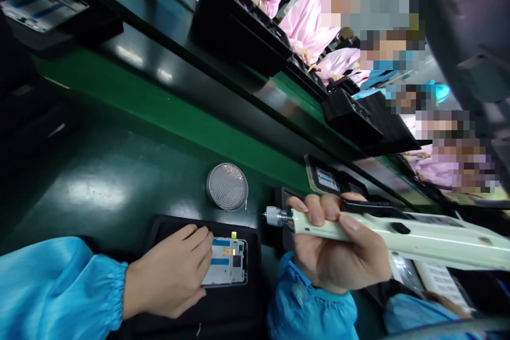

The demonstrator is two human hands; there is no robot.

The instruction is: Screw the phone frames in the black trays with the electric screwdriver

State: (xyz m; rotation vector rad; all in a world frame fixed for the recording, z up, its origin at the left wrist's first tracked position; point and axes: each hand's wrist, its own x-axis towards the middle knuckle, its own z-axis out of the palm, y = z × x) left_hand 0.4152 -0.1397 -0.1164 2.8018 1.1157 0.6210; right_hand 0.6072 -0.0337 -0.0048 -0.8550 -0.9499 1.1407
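Note:
My left hand (171, 271) lies over one end of a silver phone frame (225, 273), with its thumb at the near edge and its fingers across the far side. The frame shows blue strips, an orange flex piece and a small yellow tab. It rests on a black tray (251, 303). In my right hand (338, 255) is a pale green electric screwdriver (434, 236), held level, its metal tip pointing left and apart from the frame. Between the two hands, farther back, stands a round screw dish (227, 187) with a perforated disc and loose screws at its far side.
Beyond the green bench (111, 191) runs a dark line carrying trays with phone frames (327, 178) (45, 5). Black bins (239, 26) stand on the far side, where people in pink work. Another blue sleeve (418, 313) shows at lower right.

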